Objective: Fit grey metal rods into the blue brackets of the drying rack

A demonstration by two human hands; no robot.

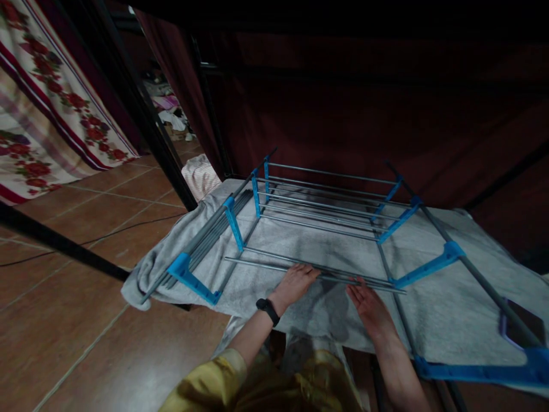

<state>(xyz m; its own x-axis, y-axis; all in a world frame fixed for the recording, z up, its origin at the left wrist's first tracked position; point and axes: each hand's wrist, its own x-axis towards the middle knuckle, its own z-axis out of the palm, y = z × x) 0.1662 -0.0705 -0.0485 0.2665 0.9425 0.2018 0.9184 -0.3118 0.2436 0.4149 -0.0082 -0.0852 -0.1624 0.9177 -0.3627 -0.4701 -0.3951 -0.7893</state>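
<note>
A partly assembled rack of grey tubes and blue plastic brackets [234,224] lies on the grey cloth. Several thin metal rods span its far half between the brackets. Nearest to me, a loose metal rod [257,263] runs across the frame, close beside another rod at the front brackets. My left hand [299,280], with a black band at the wrist, has its fingers bent over the loose rod near its middle. To the right, my right hand [368,304] is held palm inward with fingers extended, its fingertips at the rod's underside.
More grey rods [218,224] lie bundled along the left tube. A phone-like dark object [521,325] rests under the right tube. Black frame posts [141,114] and a maroon curtain [343,114] surround the cloth-covered surface [446,320]. A cable crosses the tiled floor [86,297].
</note>
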